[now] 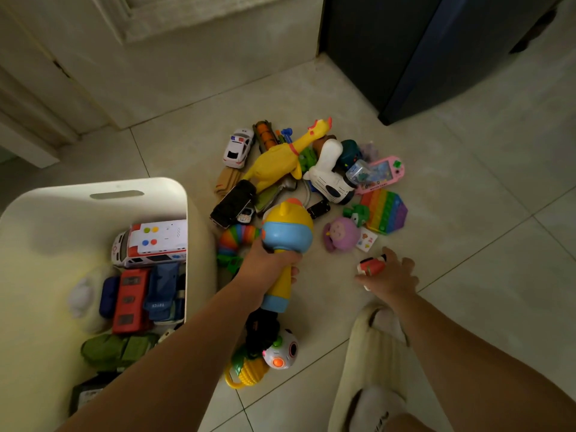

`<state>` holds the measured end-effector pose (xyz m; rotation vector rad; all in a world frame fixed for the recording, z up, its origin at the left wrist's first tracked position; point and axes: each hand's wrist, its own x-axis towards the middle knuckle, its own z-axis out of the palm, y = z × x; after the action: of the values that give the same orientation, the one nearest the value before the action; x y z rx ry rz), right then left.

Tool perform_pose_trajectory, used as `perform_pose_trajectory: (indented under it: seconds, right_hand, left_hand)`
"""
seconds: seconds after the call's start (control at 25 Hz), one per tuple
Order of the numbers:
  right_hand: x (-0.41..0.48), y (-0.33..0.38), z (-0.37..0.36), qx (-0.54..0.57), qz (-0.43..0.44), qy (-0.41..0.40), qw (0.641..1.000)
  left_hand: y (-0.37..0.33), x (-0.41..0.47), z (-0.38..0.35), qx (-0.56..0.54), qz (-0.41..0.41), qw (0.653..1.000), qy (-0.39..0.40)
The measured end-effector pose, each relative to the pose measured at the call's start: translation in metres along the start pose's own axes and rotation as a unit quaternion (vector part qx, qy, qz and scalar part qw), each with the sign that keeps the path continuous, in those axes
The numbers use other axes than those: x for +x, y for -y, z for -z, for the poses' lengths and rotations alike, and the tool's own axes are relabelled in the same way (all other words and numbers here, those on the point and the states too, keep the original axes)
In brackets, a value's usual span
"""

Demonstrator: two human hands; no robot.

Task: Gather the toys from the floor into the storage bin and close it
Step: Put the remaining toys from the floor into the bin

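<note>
A white storage bin (pixel 140 187) stands open at the left and holds an ambulance (pixel 152 243), a red truck and other toys. My left hand (pixel 268 265) grips the handle of a yellow and blue toy microphone (pixel 286 232), lifted just right of the bin. Over the floor tile, my right hand (pixel 391 274) holds a small red and white toy (pixel 371 266). Several toys lie piled beyond: a yellow rubber chicken (pixel 280 160), a white police car (pixel 238 148), a rainbow pop pad (pixel 385 212) and a purple plush (pixel 341 233).
A toy ball (pixel 280 350) and a yellow toy (pixel 246 374) lie near the bin's front right corner. My foot in a cream slipper (pixel 364 353) is at the lower right. A white wall (pixel 187 73) and a dark cabinet (pixel 420 51) stand behind the pile.
</note>
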<state>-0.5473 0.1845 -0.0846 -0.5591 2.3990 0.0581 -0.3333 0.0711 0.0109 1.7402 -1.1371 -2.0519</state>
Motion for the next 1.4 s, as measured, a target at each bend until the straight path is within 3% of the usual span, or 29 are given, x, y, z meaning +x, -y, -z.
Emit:
perform_pose_trajectory:
  seconds: [0.08, 0.2, 0.32, 0.4, 0.52, 0.56, 0.64, 0.8, 0.92, 1.04, 1.16, 1.28, 1.4]
  right_hand:
    - [-0.008, 0.002, -0.002, 0.026, 0.003, -0.031, 0.999]
    - [-0.023, 0.029, 0.014, 0.269, -0.019, -0.015, 0.963]
    - [-0.064, 0.088, 0.043, 0.443, 0.145, -0.026, 0.884]
    - [-0.112, 0.131, 0.063, 0.496, 0.264, -0.026, 0.827]
    - [-0.184, 0.177, 0.080, 0.543, 0.362, 0.045, 0.757]
    - [-0.206, 0.188, 0.079, 0.532, 0.395, 0.071, 0.746]
    - [-0.236, 0.203, 0.065, 0.463, 0.441, 0.114, 0.760]
    - [-0.268, 0.224, 0.013, 0.125, 0.483, 0.125, 0.858]
    - [-0.273, 0.241, -0.029, -0.180, 0.496, 0.087, 0.845]
    - [-0.268, 0.253, -0.070, -0.351, 0.439, 0.040, 0.826]
    - [-0.248, 0.255, -0.096, -0.420, 0.393, 0.036, 0.817]
    - [-0.231, 0.253, -0.104, -0.418, 0.370, 0.051, 0.828]
    - [-0.232, 0.260, -0.095, -0.265, 0.411, 0.037, 0.871]
  left_hand:
    - [-0.003, -0.007, 0.004, 0.008, -0.006, 1.000, 0.007]
    - [-0.013, -0.022, 0.016, -0.006, -0.028, 0.999, 0.040]
    - [-0.028, -0.046, 0.040, -0.001, -0.061, 0.996, 0.060]
    - [-0.041, -0.072, 0.066, -0.016, -0.096, 0.992, 0.082]
    - [-0.055, -0.115, 0.117, -0.094, -0.157, 0.981, 0.067]
    - [-0.055, -0.127, 0.140, -0.118, -0.170, 0.977, 0.046]
    - [-0.048, -0.142, 0.181, -0.142, -0.175, 0.974, 0.004]
    - [-0.004, -0.145, 0.239, -0.152, -0.115, 0.978, -0.087]
    - [0.033, -0.133, 0.255, -0.142, -0.077, 0.978, -0.130]
    - [0.059, -0.116, 0.261, -0.124, -0.051, 0.981, -0.144]
    - [0.067, -0.105, 0.265, -0.119, -0.040, 0.984, -0.130]
    - [0.067, -0.096, 0.265, -0.125, -0.035, 0.984, -0.120]
    - [0.066, -0.092, 0.256, -0.129, -0.041, 0.985, -0.111]
